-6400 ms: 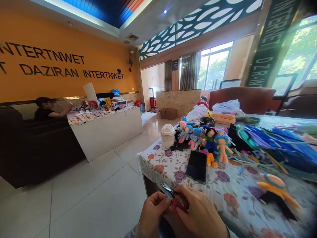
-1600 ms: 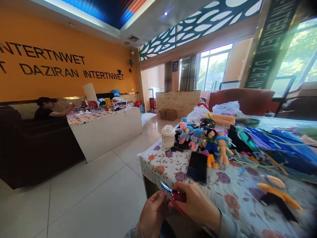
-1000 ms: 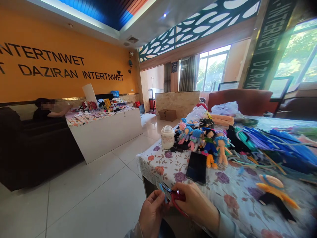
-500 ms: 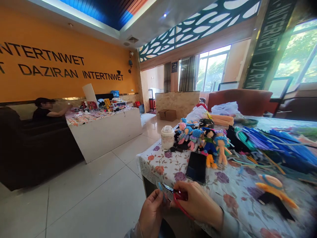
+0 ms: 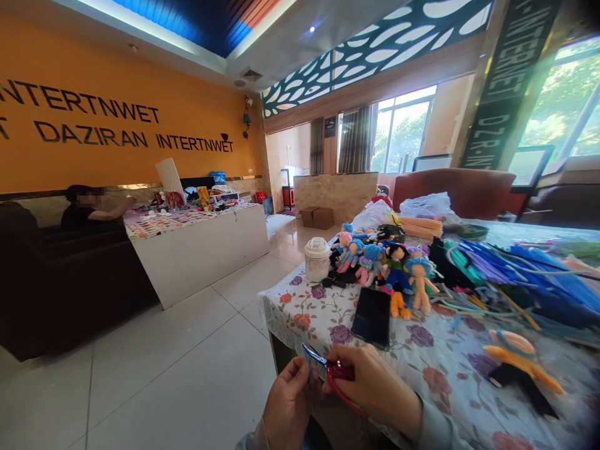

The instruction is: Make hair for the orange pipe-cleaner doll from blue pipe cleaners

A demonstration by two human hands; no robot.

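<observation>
Red-handled scissors (image 5: 315, 355) are gripped in my right hand (image 5: 377, 387), their metal blades pointing up and left. The fingertips of my left hand (image 5: 287, 400) pinch a thin light-blue strip (image 5: 309, 370), perhaps a piece of pipe cleaner. The blades lie across the top of this strip, right at my left fingertips. Its lower part is hidden behind my fingers. A little beyond my hands, a black phone (image 5: 371, 317) lies on the floral tablecloth (image 5: 323, 328). To the right rests a doll figure (image 5: 520, 359) with orange arms and black legs.
Several small fuzzy dolls (image 5: 370, 259) are heaped behind the phone, beside a lidded white cup (image 5: 317, 259). Bundles of blue and purple pipe cleaners (image 5: 529, 275) cover the table's right side. Across the tiled floor, another person (image 5: 87, 206) sits at a cluttered counter (image 5: 210, 256).
The scissor blades have shifted slightly up and left and look closer together. Less of the blue strip shows above them. My left hand has hardly moved.
</observation>
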